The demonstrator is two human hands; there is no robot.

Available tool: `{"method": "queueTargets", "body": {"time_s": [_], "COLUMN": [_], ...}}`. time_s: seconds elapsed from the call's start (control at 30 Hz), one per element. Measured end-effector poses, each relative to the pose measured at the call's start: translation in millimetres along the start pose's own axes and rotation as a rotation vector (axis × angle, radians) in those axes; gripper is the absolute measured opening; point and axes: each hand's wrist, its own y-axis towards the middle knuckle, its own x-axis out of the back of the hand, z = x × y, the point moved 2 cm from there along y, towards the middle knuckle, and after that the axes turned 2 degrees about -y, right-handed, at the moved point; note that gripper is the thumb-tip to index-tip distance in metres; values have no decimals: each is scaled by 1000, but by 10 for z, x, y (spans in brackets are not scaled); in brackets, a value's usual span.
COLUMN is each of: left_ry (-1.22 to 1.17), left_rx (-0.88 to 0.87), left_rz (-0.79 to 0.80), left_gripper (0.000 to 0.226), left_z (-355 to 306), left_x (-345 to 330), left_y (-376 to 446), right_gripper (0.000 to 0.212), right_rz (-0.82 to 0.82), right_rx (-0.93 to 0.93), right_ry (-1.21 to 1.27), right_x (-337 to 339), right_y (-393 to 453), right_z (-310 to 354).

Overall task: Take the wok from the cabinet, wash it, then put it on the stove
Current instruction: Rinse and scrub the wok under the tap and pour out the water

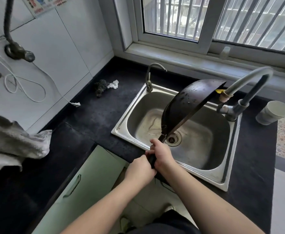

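Note:
The black wok is tilted on edge above the steel sink, its wet underside facing me and its rim slanting toward the tap. Both hands grip its dark handle at the sink's near edge: my right hand higher up by the wok, my left hand just below it. The big grey faucet arches over the sink's right side, its spout close to the wok's upper rim. No water stream is visible. The stove is out of view.
A small filter tap stands at the sink's back left corner. A scouring pad and white rag lie on the black counter. A white cup sits right of the faucet. A grey cloth hangs at left. Green cabinet doors are below.

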Motion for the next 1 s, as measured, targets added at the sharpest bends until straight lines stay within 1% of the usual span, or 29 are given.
{"method": "queueTargets", "body": {"time_s": [0.03,0.07,0.1,0.13,0.2,0.23,0.3,0.47,0.67,0.73,0.87,1.0], "left_ry": [-85,-148,-170,-156,-111,-133,-183,-192,-313,-340,-381,-385], "left_rx": [35,53,51,32,-27,-47,-77,-138,-161,-170,-210,-255], "left_rz": [83,142,165,144,43,19,9,-21,19,23,39,32], "left_gripper": [24,24,24,25,24,24,26,25,19,18,25,22], "left_z": [-14,-31,-49,-62,-47,-25,12,14,152,205,298,361], "left_x": [-25,-47,-59,-61,-68,-81,-108,-98,-154,-134,-58,49], "left_y": [14,15,10,6,7,0,-21,-75,-71,-86,-114,-150], "right_gripper": [31,30,30,30,29,28,25,28,28,28,27,26], "right_rz": [3,5,11,18,36,46,64,93,49,28,-7,-13], "right_rx": [6,11,15,16,8,1,-13,-59,-73,-53,6,49], "right_ry": [-3,-9,-16,-20,-25,-33,-68,-85,-162,-177,-182,-166], "right_x": [13,25,33,44,56,61,71,57,-11,-44,-134,-229], "right_y": [8,18,20,31,43,44,43,32,-16,-51,-124,-236], "right_z": [-2,-1,7,7,-8,-21,-38,-26,-79,-105,-133,-127]}}
